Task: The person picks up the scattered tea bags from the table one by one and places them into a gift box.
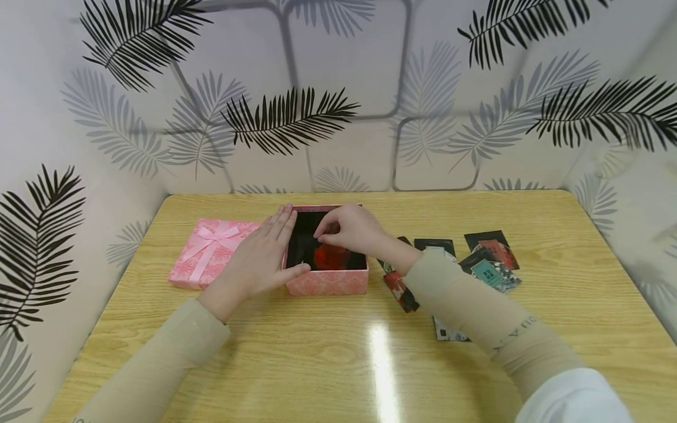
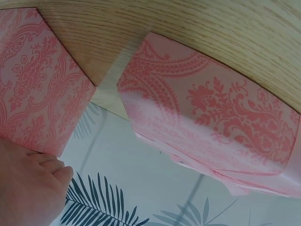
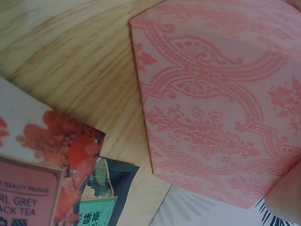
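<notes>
A pink damask-patterned box (image 1: 327,283) with a black inside stands uncovered on the table. My left hand (image 1: 260,255) rests along its left rim, fingers straight and thumb toward the front edge. Over the box's opening, my right hand (image 1: 353,228) has thumb and forefinger pinched together at a tea sachet (image 1: 331,257). Only the red part of that sachet shows against the dark inside. In the left wrist view the left hand (image 2: 30,186) lies against the patterned box wall (image 2: 37,84). The right wrist view shows the box's other side (image 3: 207,113).
Left of the box lies its pink lid (image 1: 203,252) with a ribbon bow. Several tea sachets are spread to the right, one red and black (image 1: 400,288), one with a green label (image 1: 489,273). A patterned wall (image 1: 338,153) stands behind the wooden table (image 1: 317,352).
</notes>
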Tool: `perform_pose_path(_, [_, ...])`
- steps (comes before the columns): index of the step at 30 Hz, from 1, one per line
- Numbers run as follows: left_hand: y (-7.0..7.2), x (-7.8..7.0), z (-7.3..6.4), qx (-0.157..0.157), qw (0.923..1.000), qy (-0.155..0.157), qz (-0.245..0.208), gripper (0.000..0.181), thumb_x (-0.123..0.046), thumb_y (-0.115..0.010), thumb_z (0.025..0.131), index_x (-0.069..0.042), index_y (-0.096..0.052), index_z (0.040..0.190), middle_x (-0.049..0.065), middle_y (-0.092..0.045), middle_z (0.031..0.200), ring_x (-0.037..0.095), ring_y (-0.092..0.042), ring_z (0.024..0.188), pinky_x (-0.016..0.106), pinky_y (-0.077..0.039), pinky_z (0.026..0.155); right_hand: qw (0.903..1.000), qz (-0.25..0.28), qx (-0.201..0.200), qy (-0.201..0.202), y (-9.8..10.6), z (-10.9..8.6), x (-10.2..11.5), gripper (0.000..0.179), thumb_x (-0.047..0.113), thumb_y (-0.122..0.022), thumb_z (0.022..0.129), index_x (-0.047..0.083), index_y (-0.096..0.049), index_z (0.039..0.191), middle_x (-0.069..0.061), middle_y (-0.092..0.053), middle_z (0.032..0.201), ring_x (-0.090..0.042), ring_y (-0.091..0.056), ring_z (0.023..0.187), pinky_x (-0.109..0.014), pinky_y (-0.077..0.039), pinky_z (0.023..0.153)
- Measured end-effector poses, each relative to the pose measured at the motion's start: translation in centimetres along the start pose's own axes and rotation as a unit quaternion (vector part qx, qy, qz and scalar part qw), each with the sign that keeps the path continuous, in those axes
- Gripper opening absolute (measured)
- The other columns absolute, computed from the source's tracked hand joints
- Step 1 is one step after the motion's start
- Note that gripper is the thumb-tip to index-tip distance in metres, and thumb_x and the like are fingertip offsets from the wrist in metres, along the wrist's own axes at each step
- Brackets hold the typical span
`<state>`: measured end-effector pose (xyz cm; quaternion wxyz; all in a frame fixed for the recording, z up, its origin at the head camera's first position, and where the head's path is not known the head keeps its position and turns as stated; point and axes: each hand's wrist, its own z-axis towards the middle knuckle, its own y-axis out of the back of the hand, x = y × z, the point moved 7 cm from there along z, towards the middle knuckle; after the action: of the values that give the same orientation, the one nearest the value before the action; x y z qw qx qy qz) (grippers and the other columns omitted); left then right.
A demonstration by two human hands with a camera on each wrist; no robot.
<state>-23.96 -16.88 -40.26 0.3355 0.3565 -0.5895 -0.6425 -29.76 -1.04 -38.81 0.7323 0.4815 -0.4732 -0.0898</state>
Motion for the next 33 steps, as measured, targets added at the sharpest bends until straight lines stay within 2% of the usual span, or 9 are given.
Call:
perform_pose_path(3, [0.0,0.0,0.0,0.0,1.0,0.004,-0.003,0.104,-0.066,-0.055,0.102,0.005,-0.016,0.167,0.021,-0.014,0.178,0.034,-0.013,0.167,0.048,-0.02,0.136,0.9998,-0.015,-0.006,0.007,0.0,0.0,0.1,0.009,0.015,-0.078,0.098,0.013,-0.086,0.103,-0.003,-0.084,0.102,-0.014,-0.074,0.082,-0.029,-0.061,0.076])
perform_pose_path(4, [0.0,0.0,0.0,-0.001,1.0,0.005,-0.004,0.104,-0.065,-0.056,0.102,0.005,-0.017,0.167,0.021,-0.015,0.178,0.034,-0.013,0.167,0.048,-0.02,0.136,0.9998,-0.016,-0.008,0.01,0.0,0.0,0.1,0.01,0.014,-0.078,0.098,0.012,-0.086,0.103,-0.004,-0.084,0.103,-0.015,-0.075,0.084,-0.03,-0.062,0.078])
perform_pose_path(11, [0.1,0.0,0.1,-0.005,1.0,0.005,-0.001,0.104,-0.065,-0.057,0.101,0.005,-0.017,0.167,0.021,-0.015,0.178,0.034,-0.014,0.167,0.048,-0.021,0.135,0.9995,-0.013,-0.017,0.025,0.3,-0.1,0.1,0.012,0.01,-0.076,0.098,0.007,-0.085,0.106,-0.008,-0.082,0.108,-0.022,-0.076,0.094,-0.036,-0.062,0.085])
perform_pose_path(16, [0.1,0.0,0.1,-0.001,0.9999,0.01,-0.005,0.105,-0.065,-0.058,0.1,0.004,-0.016,0.168,0.02,-0.012,0.178,0.034,-0.013,0.167,0.048,-0.021,0.136,0.9993,0.021,-0.014,0.028,0.7,-0.2,0.0,0.014,0.008,-0.075,0.099,0.004,-0.083,0.11,-0.01,-0.082,0.11,-0.024,-0.077,0.097,-0.036,-0.064,0.087])
perform_pose_path(26, [-0.1,0.1,0.1,0.005,0.9999,0.013,-0.006,0.105,-0.062,-0.06,0.1,0.003,-0.014,0.168,0.018,-0.01,0.179,0.033,-0.011,0.168,0.048,-0.02,0.136,0.9957,0.087,-0.031,0.004,2.5,-1.0,-1.4,0.016,0.007,-0.076,0.098,0.005,-0.082,0.112,-0.012,-0.081,0.112,-0.026,-0.078,0.098,-0.038,-0.064,0.09])
perform_pose_path(33, [-0.1,0.2,0.2,0.002,0.9999,0.01,-0.008,0.105,-0.063,-0.059,0.1,0.003,-0.014,0.168,0.018,-0.01,0.179,0.034,-0.011,0.168,0.048,-0.019,0.136,0.9931,0.105,-0.051,-0.009,4.4,-2.1,-2.3,0.017,0.007,-0.076,0.098,0.003,-0.082,0.113,-0.014,-0.081,0.111,-0.028,-0.076,0.096,-0.039,-0.062,0.087])
